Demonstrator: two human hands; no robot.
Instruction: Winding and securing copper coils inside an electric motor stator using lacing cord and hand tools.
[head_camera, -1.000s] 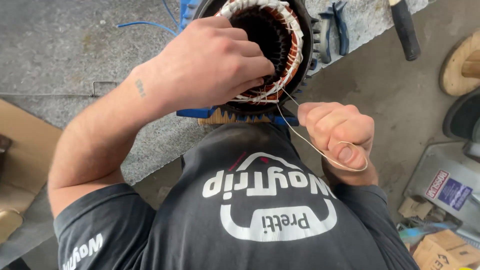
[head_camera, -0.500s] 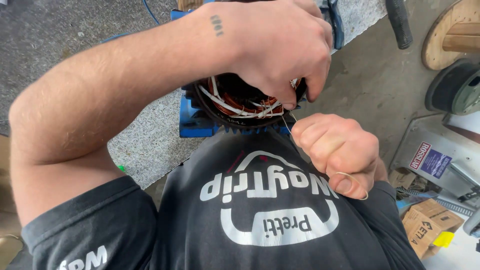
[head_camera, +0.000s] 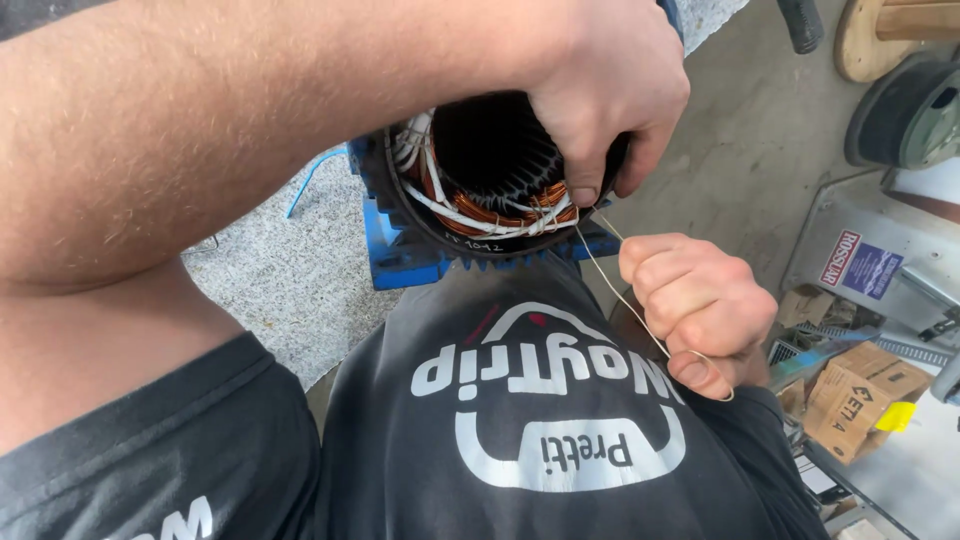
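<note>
1. Right now, the left hand (head_camera: 610, 95) is reaching across from the left and curling its fingers over the far right rim of the motor stator (head_camera: 480, 190), thumb tip pressing at the copper windings (head_camera: 500, 205).
2. Nearer the body, the right hand (head_camera: 700, 310) is closing into a tight fist around a thin pale cord (head_camera: 610, 285), pinching it between thumb and forefinger.
3. Between the windings and the fist, the cord is running taut on a slant, and a short loop of it is sticking out below the thumb.
4. Meanwhile, the stator is sitting open-end up in its blue housing (head_camera: 400, 265) on the grey speckled bench (head_camera: 270, 290), just in front of the person's dark shirt.
5. White lacing is lying over the copper coils.
6. Cardboard boxes (head_camera: 850, 400) are lying on the floor at right.
</note>
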